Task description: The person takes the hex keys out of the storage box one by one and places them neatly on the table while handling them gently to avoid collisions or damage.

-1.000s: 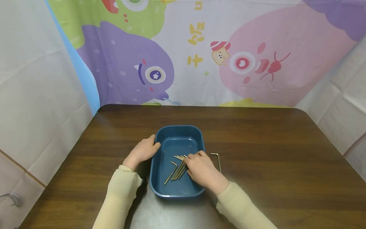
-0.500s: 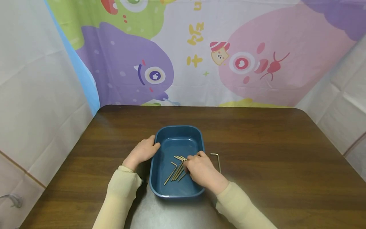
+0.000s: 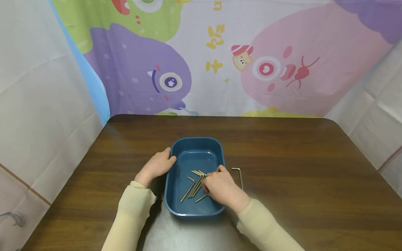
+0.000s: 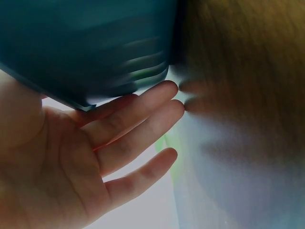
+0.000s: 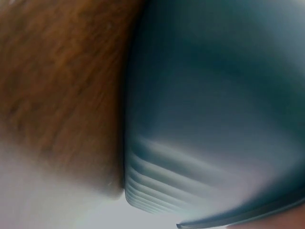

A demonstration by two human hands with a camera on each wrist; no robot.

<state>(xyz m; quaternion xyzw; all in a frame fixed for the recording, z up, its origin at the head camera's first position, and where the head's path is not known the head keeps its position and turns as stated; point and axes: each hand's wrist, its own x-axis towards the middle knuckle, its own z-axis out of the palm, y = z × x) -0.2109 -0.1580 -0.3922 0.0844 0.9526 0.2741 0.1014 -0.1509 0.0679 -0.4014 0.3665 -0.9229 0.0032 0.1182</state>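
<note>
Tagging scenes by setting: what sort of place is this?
Probably a makeshift indoor booth: a multicoloured cartoon-printed cloth backdrop, pale creased sheeting at the sides, and a dark brown wood-grain table.

Blue tray (image 3: pixel 194 160): 1. Table (image 3: pixel 298 174): 1. Bent metal rods in tray: at least 5, namely 1 single rod (image 3: pixel 187 191) at left, 1 lower rod (image 3: pixel 202 198), 3 or more in bundle (image 3: pixel 195 188) between; exact total hidden by right hand (image 3: pixel 221 186). Loose rod (image 3: pixel 240 179) on table beside tray: 1. Hands: 2, including left hand (image 3: pixel 157 164). Sleeves (image 3: pixel 130 212): 2. Printed backdrop (image 3: pixel 216 94): 1. Metal fitting (image 3: pixel 15 219), left edge: 1.
</note>
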